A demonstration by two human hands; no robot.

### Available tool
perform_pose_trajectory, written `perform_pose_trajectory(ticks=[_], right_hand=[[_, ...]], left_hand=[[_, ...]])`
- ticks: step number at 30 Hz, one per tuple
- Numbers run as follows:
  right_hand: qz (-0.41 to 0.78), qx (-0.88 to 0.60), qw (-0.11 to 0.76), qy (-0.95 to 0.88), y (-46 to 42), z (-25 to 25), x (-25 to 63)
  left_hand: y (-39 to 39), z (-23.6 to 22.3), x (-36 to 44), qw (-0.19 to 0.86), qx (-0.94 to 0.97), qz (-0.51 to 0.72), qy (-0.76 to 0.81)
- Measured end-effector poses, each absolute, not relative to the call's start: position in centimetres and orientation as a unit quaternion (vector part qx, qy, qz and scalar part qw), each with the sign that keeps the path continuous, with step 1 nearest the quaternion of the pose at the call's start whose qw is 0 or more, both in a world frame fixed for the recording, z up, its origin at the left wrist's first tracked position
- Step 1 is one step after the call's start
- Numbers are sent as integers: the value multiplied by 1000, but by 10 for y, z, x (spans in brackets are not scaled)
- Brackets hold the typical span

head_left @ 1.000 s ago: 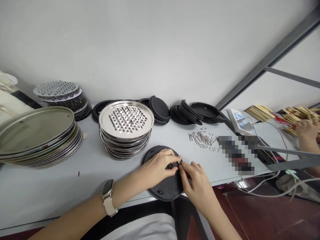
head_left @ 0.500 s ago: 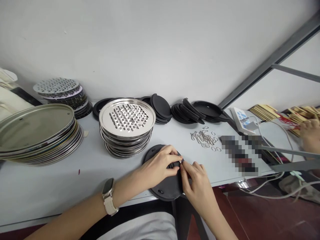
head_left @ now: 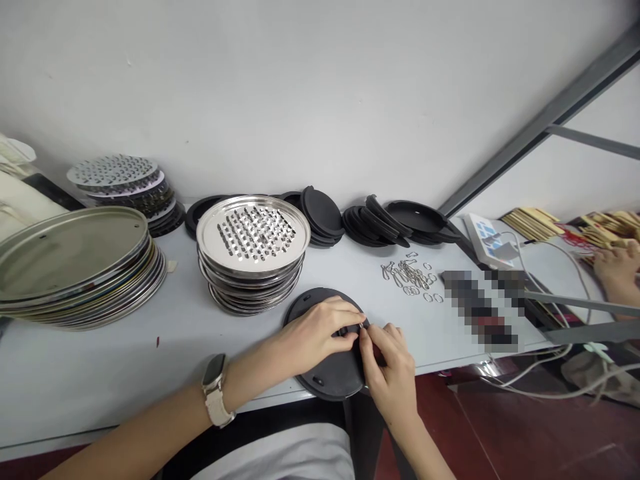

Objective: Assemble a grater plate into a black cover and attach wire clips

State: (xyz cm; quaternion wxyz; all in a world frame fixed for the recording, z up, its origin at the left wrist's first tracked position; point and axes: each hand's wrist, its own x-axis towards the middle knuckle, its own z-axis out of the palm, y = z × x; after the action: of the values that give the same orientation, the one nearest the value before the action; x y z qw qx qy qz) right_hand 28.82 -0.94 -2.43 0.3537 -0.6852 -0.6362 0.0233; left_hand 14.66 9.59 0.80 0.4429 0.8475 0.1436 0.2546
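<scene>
A black round disc (head_left: 334, 373) with small raised tabs lies at the front edge of the table. Over its upper right part, my left hand (head_left: 320, 333) pinches a small shiny metal piece (head_left: 361, 325) between thumb and fingers. My right hand (head_left: 389, 363) is closed at the same spot, its thumb and forefinger pinched against that piece from the right. The piece is too small and covered to tell whether it is a ring or a clasp. Up and to the right lies a loose pile of metal clasps and split rings (head_left: 410, 275).
A stack of metal grater discs (head_left: 253, 260) stands behind my left hand. Large metal trays (head_left: 75, 250) are stacked at left. Black round parts (head_left: 323, 217) line the wall. At right are a white power strip (head_left: 485, 240), cables, a metal frame and another person's hand (head_left: 617, 270).
Both hands stay pinched at the same place on the disc, with only a slight shift of the right hand and forearm. The other person's hand has moved slightly left.
</scene>
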Motion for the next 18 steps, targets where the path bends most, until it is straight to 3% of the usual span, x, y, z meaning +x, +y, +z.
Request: perform_pose_trajectory(ticks=[18], right_hand=[[132,-701,447,-539,-5,-23,291]], left_hand=[[95,12,143,414,869,236,133]])
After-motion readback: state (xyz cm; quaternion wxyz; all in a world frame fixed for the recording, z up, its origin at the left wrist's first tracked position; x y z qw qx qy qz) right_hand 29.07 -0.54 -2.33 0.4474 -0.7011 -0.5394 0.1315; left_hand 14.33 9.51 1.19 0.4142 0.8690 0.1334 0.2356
